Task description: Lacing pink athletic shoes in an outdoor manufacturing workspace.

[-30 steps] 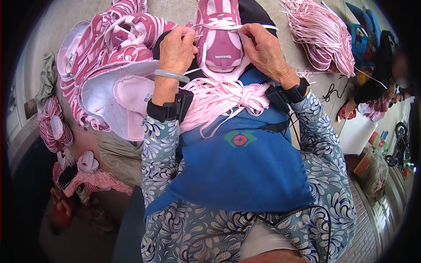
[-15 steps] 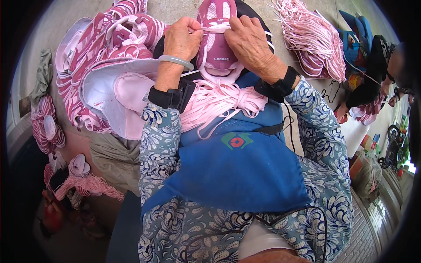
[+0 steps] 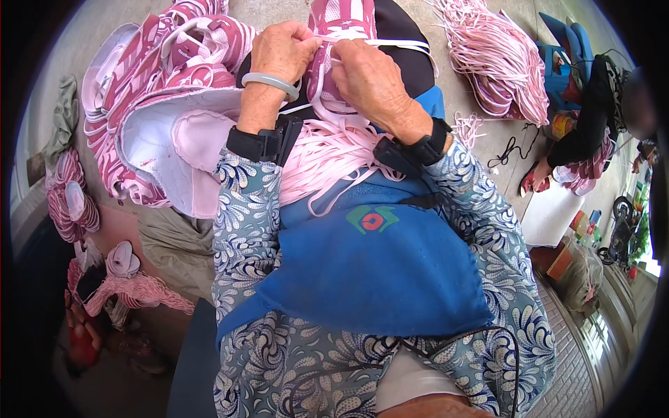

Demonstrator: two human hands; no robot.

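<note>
A pink-and-white sneaker upper (image 3: 341, 12) lies in front of me over a black rounded support (image 3: 401, 28). My left hand (image 3: 282, 54) is at its left edge, thumb and fingers pinched on a pale shoelace (image 3: 401, 44). The lace crosses the upper and loops out to the right over the black surface. Over the upper's right side, my right hand (image 3: 373, 83) is closed, its fingertips curled at the lacing; they appear to grip the lace, though the knuckles partly hide this. A bundle of pink laces (image 3: 324, 160) rests on my lap, just below the upper.
Stacked pink sneaker uppers (image 3: 160, 76) fill the left, with a large pale-lined piece (image 3: 157, 139) nearest me. More laces (image 3: 495, 63) hang in a thick bunch at the far right. Beyond sit another person's arm (image 3: 589, 125) and a white board (image 3: 554, 212).
My right hand has moved left and nearer me, toward my left hand. The lace now stretches out to the right past it. The view has shifted slightly.
</note>
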